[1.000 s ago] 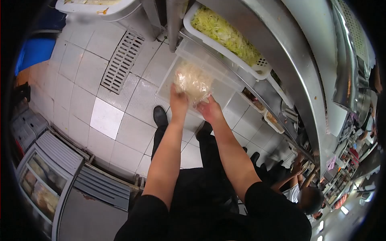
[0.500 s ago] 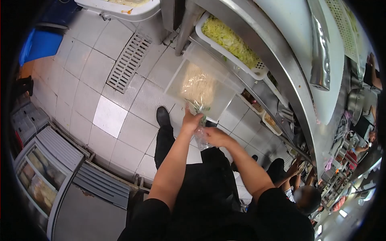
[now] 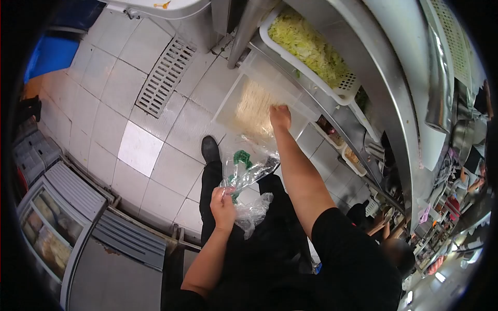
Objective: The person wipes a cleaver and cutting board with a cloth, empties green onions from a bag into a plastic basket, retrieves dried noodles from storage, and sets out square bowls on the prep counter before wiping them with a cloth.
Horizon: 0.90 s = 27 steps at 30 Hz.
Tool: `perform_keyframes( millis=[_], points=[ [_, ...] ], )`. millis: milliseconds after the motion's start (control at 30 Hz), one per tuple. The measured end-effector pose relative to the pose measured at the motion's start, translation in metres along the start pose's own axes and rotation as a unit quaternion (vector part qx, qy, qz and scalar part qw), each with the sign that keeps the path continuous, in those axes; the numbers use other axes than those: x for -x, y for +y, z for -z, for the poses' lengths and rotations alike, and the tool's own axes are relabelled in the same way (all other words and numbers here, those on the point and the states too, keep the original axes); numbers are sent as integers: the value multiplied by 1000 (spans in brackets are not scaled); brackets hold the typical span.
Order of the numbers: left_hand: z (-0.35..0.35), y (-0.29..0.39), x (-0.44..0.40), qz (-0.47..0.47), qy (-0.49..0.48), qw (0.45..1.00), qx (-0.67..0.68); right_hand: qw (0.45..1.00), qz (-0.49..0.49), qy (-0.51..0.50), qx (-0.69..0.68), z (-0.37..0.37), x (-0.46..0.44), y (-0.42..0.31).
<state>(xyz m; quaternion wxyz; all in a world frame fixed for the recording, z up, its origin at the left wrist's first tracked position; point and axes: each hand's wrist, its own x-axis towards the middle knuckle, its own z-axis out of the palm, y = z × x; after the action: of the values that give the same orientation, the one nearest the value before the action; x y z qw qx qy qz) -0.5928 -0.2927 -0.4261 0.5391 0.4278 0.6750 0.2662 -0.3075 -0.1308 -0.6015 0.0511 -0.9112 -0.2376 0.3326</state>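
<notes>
Noodles (image 3: 252, 106), pale and stranded, lie inside a clear box (image 3: 280, 79) at the far side of the person's body. On progress, I judge the unbagging mostly done: the strands are in the box, and most of the bag (image 3: 252, 173) sits apart from them on the near side. Whether its far edge touches the noodles, I cannot confirm. Left over, as I read it: the bag, not yet set down.

Relative to the hands, I find the noodles just left of the right hand (image 3: 280, 116) and well beyond the left hand (image 3: 223, 208). The left hand is clenched on the bag. The right hand has curled fingers at the noodles' right edge; whether they grasp strands, I cannot tell.

Further out, I note shredded cabbage (image 3: 307, 44) in a white basket (image 3: 347, 85) to the far right, and a drain grate (image 3: 166, 78) in the floor to the left.
</notes>
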Motion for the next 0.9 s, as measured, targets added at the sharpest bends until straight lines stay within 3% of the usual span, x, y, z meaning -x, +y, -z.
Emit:
perform_keyframes(
  millis=[67,133,167,233,267,333,367,433,467,567,633,667,733,833,900],
  points=[
    [8,-2,-3,-12,12,1000,15,999,13,0,-36,-8,-5,-5],
    [10,-10,-3,-11,21,1000,19,967,31,243,62,-31,-21,5],
    [12,-14,-4,-16,26,999,21,968,30,243,61,-33,-27,7],
    [16,-18,-4,-18,29,999,24,998,-17,28,-61,-25,-28,4],
    [18,-19,-2,-19,34,999,29,998,-17,27,-60,-23,-26,2],
    [22,-21,-1,-16,33,999,24,968,-28,-93,-230,-16,-16,-7],
    [25,-21,-2,-16,32,999,20,968,-28,-94,-232,-23,-13,-11],
    [31,-19,-3,-33,24,999,14,960,-78,151,-221,-53,-25,-3],
    [33,-18,-3,-44,15,999,11,960,-78,150,-223,-57,-28,1],
    [39,-14,-2,-59,40,997,6,957,-130,63,-253,-40,-16,-1],
    [44,-21,1,-51,44,998,1,920,-101,-149,-347,-11,-1,-10],
    [47,-26,1,-43,47,998,-5,920,-102,-150,-348,-8,4,-18],
    [50,-32,2,-40,55,998,-6,896,-10,-78,-438,-11,10,-26],
    [53,-43,5,-23,61,998,-4,877,-43,-145,-456,-7,15,-30],
    [56,-50,5,-12,61,998,1,887,-40,-117,-445,-4,11,-17]
  ],
)
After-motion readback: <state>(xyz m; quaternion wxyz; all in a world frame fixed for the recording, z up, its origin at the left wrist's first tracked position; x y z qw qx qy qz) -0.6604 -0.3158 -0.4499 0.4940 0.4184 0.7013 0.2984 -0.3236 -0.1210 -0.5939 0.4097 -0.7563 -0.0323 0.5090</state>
